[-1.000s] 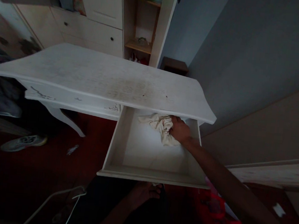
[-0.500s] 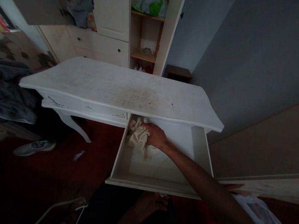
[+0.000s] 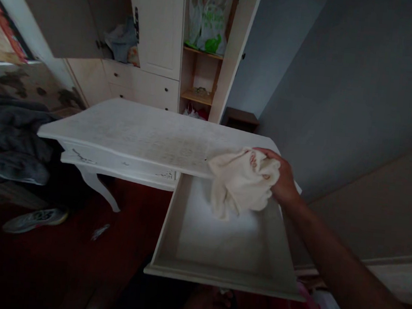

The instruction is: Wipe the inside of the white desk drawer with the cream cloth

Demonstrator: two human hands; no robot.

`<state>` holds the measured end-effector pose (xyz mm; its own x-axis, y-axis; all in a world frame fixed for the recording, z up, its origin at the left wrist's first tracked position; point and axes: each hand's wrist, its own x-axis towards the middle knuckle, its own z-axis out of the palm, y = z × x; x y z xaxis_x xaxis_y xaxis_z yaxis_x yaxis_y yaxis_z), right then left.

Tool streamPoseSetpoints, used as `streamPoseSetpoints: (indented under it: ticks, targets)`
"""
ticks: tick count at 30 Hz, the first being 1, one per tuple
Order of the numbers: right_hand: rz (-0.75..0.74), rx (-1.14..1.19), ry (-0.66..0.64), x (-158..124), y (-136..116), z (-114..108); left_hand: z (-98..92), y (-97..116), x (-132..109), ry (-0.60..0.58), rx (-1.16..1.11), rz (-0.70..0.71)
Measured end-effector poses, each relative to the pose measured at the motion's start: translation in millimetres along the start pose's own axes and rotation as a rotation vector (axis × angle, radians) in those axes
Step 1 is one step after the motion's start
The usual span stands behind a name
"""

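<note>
My right hand (image 3: 282, 179) is closed on a crumpled cream cloth (image 3: 241, 182) with small reddish marks. It holds the cloth up over the right rear part of the pulled-out drawer (image 3: 215, 243), and the cloth hangs down in loose folds. The white drawer juts from a white desk (image 3: 150, 129) whose top has greyish smudges. In the shadow below the drawer front is my left hand (image 3: 209, 303), its fingers curled by a small pale thing that I cannot make out.
Behind the desk stands a white wardrobe (image 3: 159, 38) with plastic bags (image 3: 212, 29) on a shelf. At the left lie a dark grey fabric heap (image 3: 7, 135) and a shoe (image 3: 35, 220) on the red floor. A grey wall (image 3: 361, 91) rises at the right.
My right hand has lifted the cloth from the drawer's left rear corner and carried it up and to the right. My left hand stays under the drawer front. The view has tilted up slightly.
</note>
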<state>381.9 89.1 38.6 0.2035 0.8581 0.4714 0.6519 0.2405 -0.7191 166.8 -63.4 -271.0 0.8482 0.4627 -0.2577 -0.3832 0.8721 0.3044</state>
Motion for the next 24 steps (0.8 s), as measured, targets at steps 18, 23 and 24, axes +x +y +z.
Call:
streamPoseSetpoints:
  ticks: [18,23,24]
  targets:
    - [0.002,-0.807,-0.198,53.6,97.1,18.3,-6.8,0.0,-2.0,-0.064,0.103,0.008]
    - [-0.082,-0.562,-0.416,65.7,107.5,-15.6,-3.7,4.7,-7.1,0.006,0.164,0.022]
    - [-0.054,-0.501,-0.435,65.7,111.1,-25.8,-1.5,6.8,-8.6,0.02,0.182,0.025]
